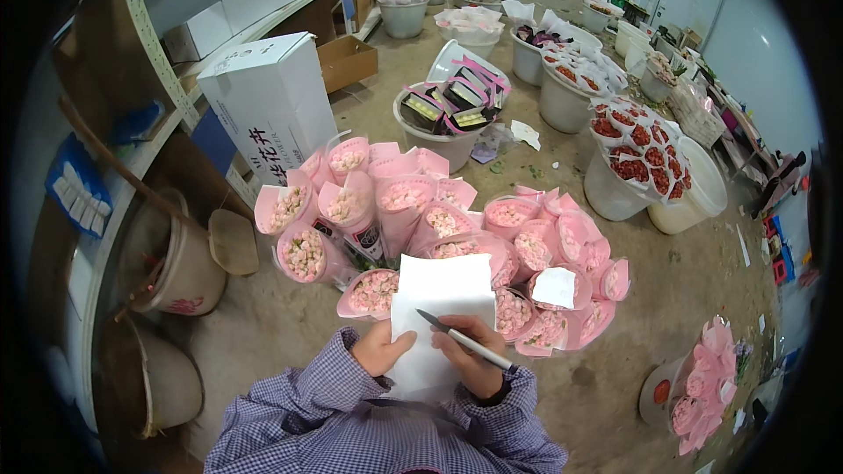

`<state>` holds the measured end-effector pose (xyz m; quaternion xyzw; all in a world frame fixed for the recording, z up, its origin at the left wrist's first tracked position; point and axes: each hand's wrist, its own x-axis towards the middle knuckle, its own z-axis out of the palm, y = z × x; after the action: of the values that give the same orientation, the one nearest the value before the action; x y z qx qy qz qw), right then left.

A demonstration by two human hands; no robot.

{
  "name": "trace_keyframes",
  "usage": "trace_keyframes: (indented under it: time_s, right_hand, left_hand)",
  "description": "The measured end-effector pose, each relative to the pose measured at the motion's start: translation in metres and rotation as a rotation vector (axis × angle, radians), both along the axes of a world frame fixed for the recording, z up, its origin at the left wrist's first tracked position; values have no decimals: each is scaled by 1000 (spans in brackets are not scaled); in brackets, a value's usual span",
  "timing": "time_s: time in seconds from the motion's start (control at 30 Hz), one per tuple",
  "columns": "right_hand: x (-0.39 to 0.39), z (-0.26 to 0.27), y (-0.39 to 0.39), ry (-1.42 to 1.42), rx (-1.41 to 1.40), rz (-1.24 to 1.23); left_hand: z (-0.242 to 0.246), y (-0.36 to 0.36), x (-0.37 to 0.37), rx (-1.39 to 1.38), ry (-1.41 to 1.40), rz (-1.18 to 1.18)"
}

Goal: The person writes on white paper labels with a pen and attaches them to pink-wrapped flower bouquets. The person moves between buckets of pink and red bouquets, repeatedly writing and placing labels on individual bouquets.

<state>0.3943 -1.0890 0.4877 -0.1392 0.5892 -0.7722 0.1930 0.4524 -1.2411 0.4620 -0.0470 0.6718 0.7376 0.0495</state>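
Note:
My left hand grips the left edge of a white paper pad, its thumb lying on the sheet. Between the fingers of my right hand is a pen with a pale barrel and a dark tip, which points up and left over the paper. Whether the tip touches the sheet I cannot tell. Just beyond the paper stand many bouquets of small pink roses in pink wrapping. A loose white slip rests on one bouquet to the right of my right hand.
A tall white carton stands by the shelving on the left. Plastic buckets of wrapped red flowers are at right. One bucket ahead holds black and pink packages. More pink bouquets sit at lower right. Paper scraps litter the floor.

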Motion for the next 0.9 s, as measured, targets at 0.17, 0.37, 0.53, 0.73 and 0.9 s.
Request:
trace_keyframes:
  time_s: [0.17,0.37,0.53,0.73,0.9]
  right_hand:
    - [4,-14,5,224,171,-191]
    - [6,-14,1,447,234,-165]
    - [9,-11,-5,430,190,-162]
    - [7,-18,-7,417,231,-205]
    - [6,-20,-5,338,167,-258]
  left_hand:
    - [10,9,4,-6,39,5]
    - [8,0,10,-45,-10,-47]
    - [9,-5,11,-46,-47,-57]
    - [4,-8,12,-47,-9,-43]
    - [6,-12,12,-32,25,-7]
